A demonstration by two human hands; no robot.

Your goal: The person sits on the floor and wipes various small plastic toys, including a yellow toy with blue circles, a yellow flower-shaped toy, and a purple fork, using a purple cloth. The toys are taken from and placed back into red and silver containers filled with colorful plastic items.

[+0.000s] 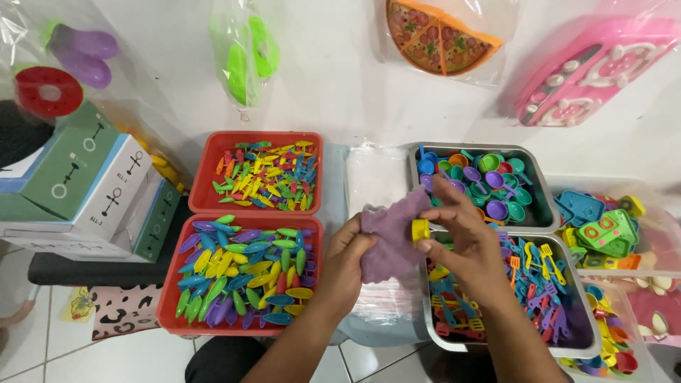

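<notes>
Your left hand (349, 257) is closed on the lower edge of a purple cloth (392, 237), a soft, fuzzy, crumpled rag with one corner standing up toward your right fingers. Your right hand (462, 237) pinches a small yellow toy piece (420, 230) between thumb and forefinger, pressed right against the cloth; the other fingers fan out above it. The two hands sit close together, with the cloth bridging them, over a stack of clear plastic bags (374, 177).

Take the cloth as your landmark. Nearest you and to its left is a red tray (170, 312) heaped with leaf-shaped toy pieces in blue, green, yellow and purple. To the cloth's right, under your right wrist, a metal tray (496, 347) holds small spatulas and forks in blue, pink, orange and yellow. Beyond the cloth on the left, a second red tray (266, 137) carries smaller mixed cutlery in bright colours. Beyond it on the right, another metal tray (540, 206) is filled with tiny pots and pans, mostly teal and purple. Farther right of the cloth, clear bags hold green and blue toy stoves (599, 227). Farthest off, against the wall, hang a bagged toy pizza (440, 35) and a pink toy set (596, 67).
</notes>
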